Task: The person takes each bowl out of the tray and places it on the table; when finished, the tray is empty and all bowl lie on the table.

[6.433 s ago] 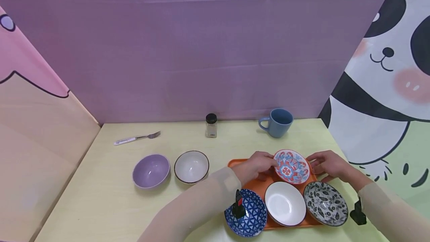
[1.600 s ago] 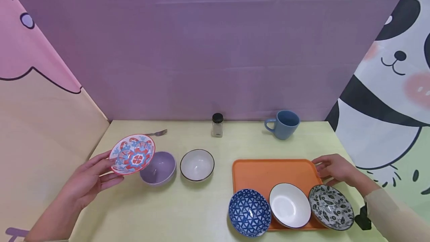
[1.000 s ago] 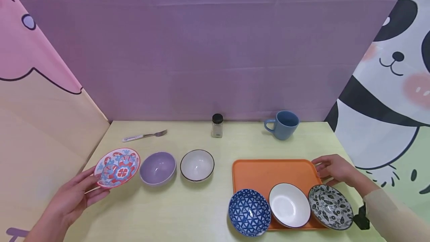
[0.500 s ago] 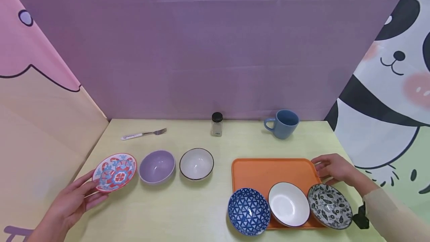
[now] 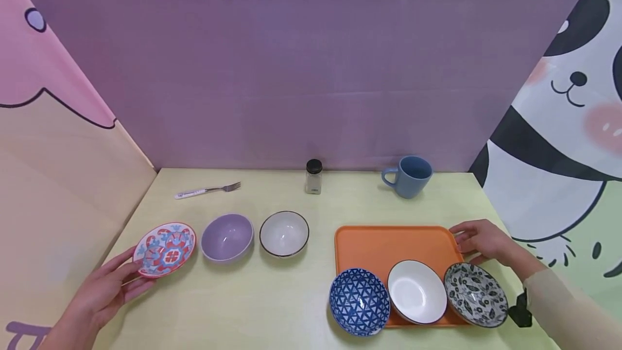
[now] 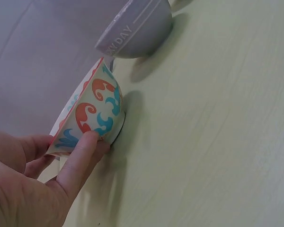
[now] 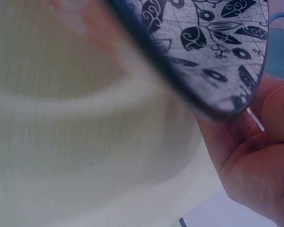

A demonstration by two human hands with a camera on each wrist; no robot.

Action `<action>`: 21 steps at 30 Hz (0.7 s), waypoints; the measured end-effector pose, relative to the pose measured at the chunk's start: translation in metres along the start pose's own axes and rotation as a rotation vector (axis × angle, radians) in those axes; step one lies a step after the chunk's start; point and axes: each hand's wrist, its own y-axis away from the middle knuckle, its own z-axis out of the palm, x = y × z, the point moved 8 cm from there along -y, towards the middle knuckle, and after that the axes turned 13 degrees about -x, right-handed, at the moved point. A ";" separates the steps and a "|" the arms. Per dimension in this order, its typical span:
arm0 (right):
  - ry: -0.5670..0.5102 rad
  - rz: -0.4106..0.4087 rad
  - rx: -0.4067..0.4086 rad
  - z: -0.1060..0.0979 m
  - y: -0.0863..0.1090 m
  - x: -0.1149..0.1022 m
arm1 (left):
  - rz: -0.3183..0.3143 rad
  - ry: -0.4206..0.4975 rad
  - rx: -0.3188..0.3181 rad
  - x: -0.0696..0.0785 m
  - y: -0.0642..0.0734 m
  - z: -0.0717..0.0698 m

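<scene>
In the head view my left hand [image 5: 108,288] holds a small bowl [image 5: 165,249] with a red, blue and white pattern at the far left. The thumb lies over its rim and the fingers are under it; in the left wrist view the fingers press the outside of the patterned bowl [image 6: 94,106], which is close over the table. My right hand [image 5: 481,242] rests with loosely bent fingers at the right edge of the orange tray [image 5: 393,242]. In the right wrist view a black-and-white leaf-patterned bowl [image 7: 213,42] partly hides those fingers.
A purple bowl [image 5: 227,237] and a dark-rimmed white bowl [image 5: 284,234] stand beside the held bowl. A blue patterned bowl [image 5: 359,301] and a white bowl [image 5: 417,291] overlap the tray's front. Behind are a fork [image 5: 208,190], a black-lidded jar [image 5: 313,177] and a blue mug [image 5: 411,177].
My left hand has carried the red-and-blue bowl from the tray to the far left, past the purple bowl, and lowered it. The right hand stays by the tray's right edge.
</scene>
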 end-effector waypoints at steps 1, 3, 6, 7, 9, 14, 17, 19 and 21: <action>-0.003 0.001 0.001 0.000 0.000 0.000 | -0.008 -0.001 0.009 -0.001 0.000 -0.001; -0.001 -0.003 -0.001 0.000 0.001 0.000 | -0.015 -0.008 0.020 -0.001 -0.001 -0.003; 0.000 -0.009 -0.003 0.000 0.001 -0.001 | -0.015 -0.008 0.013 -0.001 -0.003 -0.004; -0.002 -0.013 -0.003 0.000 0.001 -0.001 | -0.013 -0.003 0.007 -0.001 -0.003 -0.004; -0.009 -0.024 -0.004 0.000 0.001 -0.001 | -0.008 0.000 -0.009 0.000 -0.003 -0.005; -0.031 -0.041 -0.004 0.001 0.000 -0.001 | -0.008 -0.043 -0.008 0.001 0.000 -0.006; -0.037 -0.041 0.000 0.002 0.000 0.000 | -0.028 -0.145 0.038 0.003 0.003 -0.008; -0.039 -0.043 0.000 0.002 0.000 0.000 | -0.046 -0.223 0.068 0.004 0.004 -0.010; -0.041 -0.044 0.000 0.002 0.001 -0.001 | -0.060 -0.287 0.093 0.007 0.006 -0.011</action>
